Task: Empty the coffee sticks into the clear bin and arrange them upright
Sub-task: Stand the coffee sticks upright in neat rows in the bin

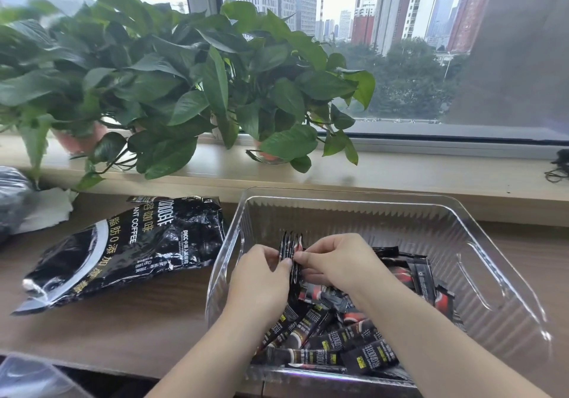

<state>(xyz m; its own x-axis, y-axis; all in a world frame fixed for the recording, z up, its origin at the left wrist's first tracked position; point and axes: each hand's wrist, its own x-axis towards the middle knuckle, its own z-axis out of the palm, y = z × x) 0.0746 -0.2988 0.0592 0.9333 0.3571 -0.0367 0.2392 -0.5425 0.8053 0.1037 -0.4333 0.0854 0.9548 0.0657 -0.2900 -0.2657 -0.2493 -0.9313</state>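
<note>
A clear ribbed plastic bin (480, 274) stands on the wooden table, holding a loose heap of several black coffee sticks (338, 336). Inside the bin near its left wall, a small bunch of upright sticks (289, 245) stands on end. My left hand (261, 277) pinches this bunch from the left with thumb and fingers. From the right, my right hand (335, 262) pinches the same bunch at its upper part. A flattened black coffee bag (123, 249) lies on the table left of the bin.
Leafy potted plants (172, 83) crowd the windowsill behind the table. A crumpled white paper (49, 209) and a dark bag (9, 197) lie at far left. A clear plastic lid corner (27, 376) shows at bottom left. Black cord (558, 169) rests on the sill at right.
</note>
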